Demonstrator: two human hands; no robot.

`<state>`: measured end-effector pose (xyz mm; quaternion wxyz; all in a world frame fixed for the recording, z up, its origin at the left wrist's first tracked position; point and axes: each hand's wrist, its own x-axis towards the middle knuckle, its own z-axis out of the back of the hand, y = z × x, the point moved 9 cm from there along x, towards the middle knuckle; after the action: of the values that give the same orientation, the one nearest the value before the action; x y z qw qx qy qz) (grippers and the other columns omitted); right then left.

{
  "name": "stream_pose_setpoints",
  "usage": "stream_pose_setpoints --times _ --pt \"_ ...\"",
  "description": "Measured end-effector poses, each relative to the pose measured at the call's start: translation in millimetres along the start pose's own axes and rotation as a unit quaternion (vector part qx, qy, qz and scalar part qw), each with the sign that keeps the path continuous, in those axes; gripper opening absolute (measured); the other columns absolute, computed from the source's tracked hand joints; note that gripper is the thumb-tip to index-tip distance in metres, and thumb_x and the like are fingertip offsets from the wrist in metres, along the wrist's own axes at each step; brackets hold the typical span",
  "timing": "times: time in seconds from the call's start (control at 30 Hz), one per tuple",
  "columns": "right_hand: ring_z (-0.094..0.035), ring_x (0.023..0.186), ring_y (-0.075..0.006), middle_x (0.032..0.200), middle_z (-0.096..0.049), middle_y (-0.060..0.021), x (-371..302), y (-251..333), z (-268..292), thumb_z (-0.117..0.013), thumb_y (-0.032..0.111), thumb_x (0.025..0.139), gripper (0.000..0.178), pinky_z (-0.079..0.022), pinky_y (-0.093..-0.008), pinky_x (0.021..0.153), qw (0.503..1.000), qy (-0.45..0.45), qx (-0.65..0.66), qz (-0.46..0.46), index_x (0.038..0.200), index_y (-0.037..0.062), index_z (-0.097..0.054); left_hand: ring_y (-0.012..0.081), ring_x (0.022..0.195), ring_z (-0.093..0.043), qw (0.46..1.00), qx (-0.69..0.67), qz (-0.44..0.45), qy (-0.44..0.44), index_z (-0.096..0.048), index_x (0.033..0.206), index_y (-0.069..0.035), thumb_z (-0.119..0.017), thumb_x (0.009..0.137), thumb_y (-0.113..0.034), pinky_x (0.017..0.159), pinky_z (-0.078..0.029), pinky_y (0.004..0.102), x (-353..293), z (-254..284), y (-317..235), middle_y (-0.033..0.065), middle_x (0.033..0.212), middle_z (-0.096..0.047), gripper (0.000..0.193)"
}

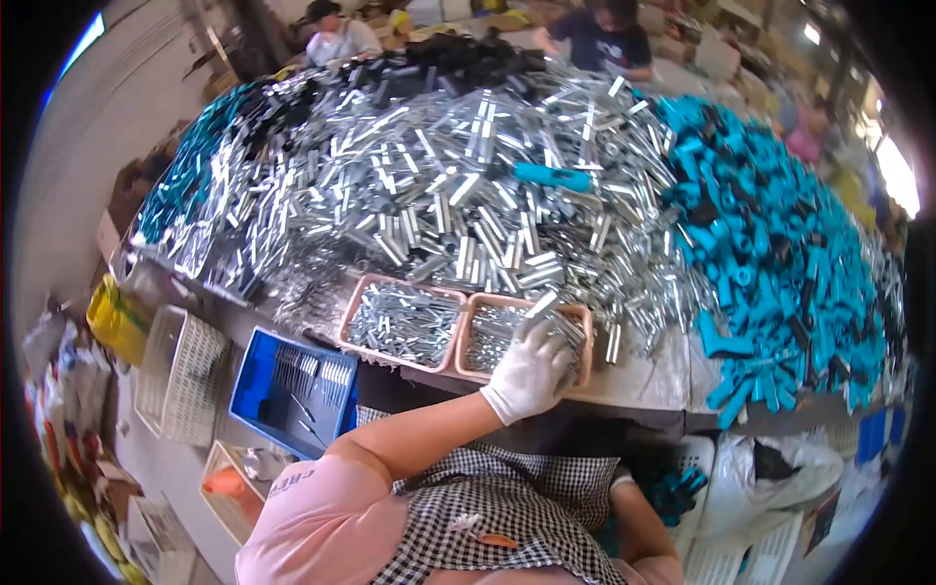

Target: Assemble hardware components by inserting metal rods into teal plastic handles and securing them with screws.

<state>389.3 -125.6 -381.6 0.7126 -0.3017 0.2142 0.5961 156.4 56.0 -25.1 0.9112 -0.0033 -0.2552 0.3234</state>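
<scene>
My left hand, in a white glove, reaches over the right-hand pink tray. Its fingers are closed around a short shiny metal tube that sticks up past the fingertips. Small metal parts fill this tray. Touching it on the left is a second pink tray full of small metal pins. Down at the table's front edge, only the white glove cuff of my right hand shows; its fingers are hidden. Dark teal pieces lie close beside it in a white crate.
A large heap of metal tubes covers the table, with teal handles piled right and black parts behind. A blue crate with metal rods and a cream basket stand left. Two people are beyond the heap.
</scene>
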Motion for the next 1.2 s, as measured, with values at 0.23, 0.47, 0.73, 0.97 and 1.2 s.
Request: stream_pose_setpoints --times 0.23,0.47,0.73,0.97,1.2 --pt "-0.056 0.12 -0.0373 0.133 -0.059 -0.0182 -65 -36 27 -0.06 0.036 0.083 0.054 -0.042 -0.0487 0.104 0.993 -0.076 0.077 -0.044 0.13 0.0093 -0.061 0.0342 0.119 -0.053 0.972 -0.202 -0.001 -0.12 -0.063 0.111 -0.004 -0.076 0.072 -0.019 0.104 -0.044 0.0471 -23 33 24 0.0141 0.119 -0.06 0.043" --pt "-0.068 0.083 -0.0359 0.088 -0.071 -0.0169 -209 4 235 -0.072 0.013 0.077 0.02 -0.054 -0.0439 0.075 0.81 -0.487 0.315 0.092 0.094 0.0035 -0.072 0.0343 0.111 -0.057 0.987 -0.007 0.153 -0.057 -0.066 0.109 -0.004 -0.062 0.077 -0.008 0.096 -0.046 0.0468 -16 53 92 0.0153 0.109 -0.067 0.032" --pt "-0.069 0.074 -0.0263 0.083 -0.07 -0.0161 -199 92 402 -0.069 0.008 0.083 0.017 -0.053 -0.0347 0.067 0.706 -0.464 0.441 0.302 0.098 0.0006 -0.072 0.033 0.105 -0.06 0.993 0.084 0.06 0.056 -0.068 0.097 -0.006 -0.059 0.08 -0.016 0.1 -0.039 0.0504 -17 16 110 0.0127 0.098 -0.07 0.022" --pt "-0.065 0.106 -0.0376 0.117 -0.066 -0.0215 -96 57 567 -0.068 0.028 0.085 0.043 -0.052 -0.0451 0.092 0.781 -0.573 0.215 0.126 0.122 0.0057 -0.065 0.0359 0.086 -0.065 0.991 -0.042 0.124 -0.04 -0.062 0.102 -0.006 -0.069 0.081 -0.02 0.076 -0.053 0.0465 -26 40 113 0.0161 0.097 -0.063 0.026" --pt "-0.069 0.092 -0.0388 0.098 -0.07 -0.0205 0 46 642 -0.065 0.023 0.085 0.022 -0.054 -0.0477 0.083 0.835 -0.543 0.083 0.032 0.103 0.0104 -0.071 0.0361 0.085 -0.066 0.979 -0.141 0.141 -0.048 -0.063 0.103 -0.008 -0.071 0.082 -0.017 0.071 -0.056 0.0461 -35 35 117 0.0147 0.103 -0.061 0.025"
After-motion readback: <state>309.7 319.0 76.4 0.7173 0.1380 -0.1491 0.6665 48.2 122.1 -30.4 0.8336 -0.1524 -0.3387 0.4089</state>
